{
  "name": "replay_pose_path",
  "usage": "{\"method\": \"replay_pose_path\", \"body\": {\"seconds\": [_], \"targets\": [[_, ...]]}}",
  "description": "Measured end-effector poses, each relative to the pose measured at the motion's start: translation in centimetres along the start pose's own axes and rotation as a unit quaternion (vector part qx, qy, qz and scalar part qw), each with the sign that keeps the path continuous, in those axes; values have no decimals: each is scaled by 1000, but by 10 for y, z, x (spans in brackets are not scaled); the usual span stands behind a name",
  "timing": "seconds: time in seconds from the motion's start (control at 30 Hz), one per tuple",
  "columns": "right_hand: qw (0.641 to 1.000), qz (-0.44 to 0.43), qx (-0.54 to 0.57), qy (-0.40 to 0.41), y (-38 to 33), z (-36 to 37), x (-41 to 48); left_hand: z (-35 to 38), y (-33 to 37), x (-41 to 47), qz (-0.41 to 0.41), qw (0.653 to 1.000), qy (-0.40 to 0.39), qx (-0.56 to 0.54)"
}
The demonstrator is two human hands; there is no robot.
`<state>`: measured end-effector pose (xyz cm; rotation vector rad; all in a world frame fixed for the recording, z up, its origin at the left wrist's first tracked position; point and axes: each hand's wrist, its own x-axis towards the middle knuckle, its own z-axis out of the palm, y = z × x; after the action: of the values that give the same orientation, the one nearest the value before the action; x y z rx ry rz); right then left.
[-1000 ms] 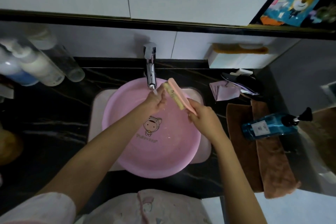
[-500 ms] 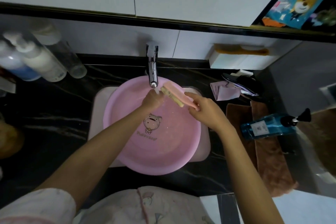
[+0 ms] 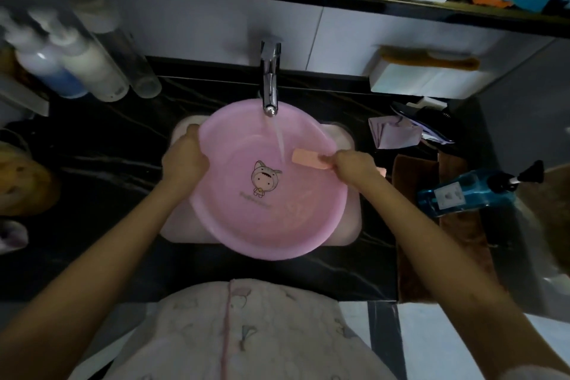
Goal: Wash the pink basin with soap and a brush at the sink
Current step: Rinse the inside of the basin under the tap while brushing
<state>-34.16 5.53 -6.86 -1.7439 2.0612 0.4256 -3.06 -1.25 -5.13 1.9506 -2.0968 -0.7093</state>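
The pink basin, with a cartoon figure printed on its bottom, sits in the sink under the chrome tap. Water streams from the tap into the basin. My left hand grips the basin's left rim. My right hand holds a pink brush by one end, flat over the basin's right side, beside the water stream.
Several pump bottles stand at the back left on the black counter. To the right lie a folded pink cloth, brown towels and a blue pump bottle on its side. A white box sits by the wall.
My left hand left the brush under the tap and moved to grip the basin's left rim. My right hand lowered the brush, which now lies flat beside the stream.
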Motion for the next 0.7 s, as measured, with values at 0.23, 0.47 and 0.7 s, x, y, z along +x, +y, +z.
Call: {"method": "replay_pose_path", "body": {"seconds": [0.23,0.47,0.7], "targets": [[999,-18,47,-10,-14,5,6,-40,21,5,80,988,89,-94],[988,3,154,-17,-28,8,19,-58,26,7,82,986,120,-81],[998,-44,48,2,-29,9,23,-68,32,2,80,986,131,-63]]}}
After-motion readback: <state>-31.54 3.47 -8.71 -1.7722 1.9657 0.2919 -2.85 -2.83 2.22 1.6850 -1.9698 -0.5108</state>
